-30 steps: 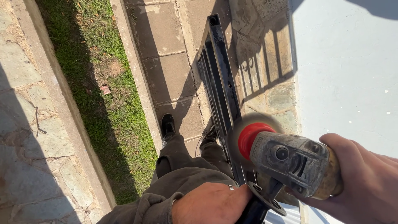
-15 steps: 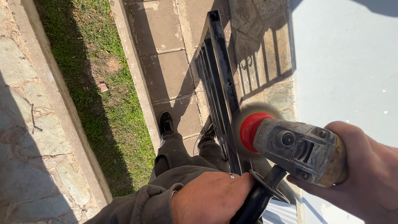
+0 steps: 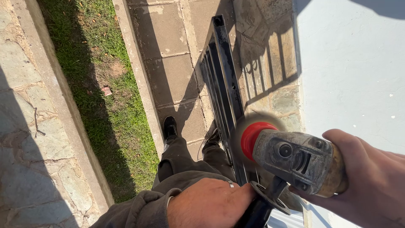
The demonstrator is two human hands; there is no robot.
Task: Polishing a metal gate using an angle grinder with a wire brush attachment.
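Grinder point(image 3: 297, 162) sits at the near end of the metal railing point(image 3: 223, 88), its red-backed disc against the rail. Right hand point(image 3: 371, 185), grip pressed around the grinder body. Left hand point(image 3: 209, 204), grip closed on the black side handle point(image 3: 257, 211).

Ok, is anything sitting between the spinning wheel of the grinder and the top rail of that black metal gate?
Nothing visible. The blurred spinning wheel with the red hub on the dusty grey angle grinder lies right against the black metal gate's top rail. The right hand holds the body, the left hand the black side handle.
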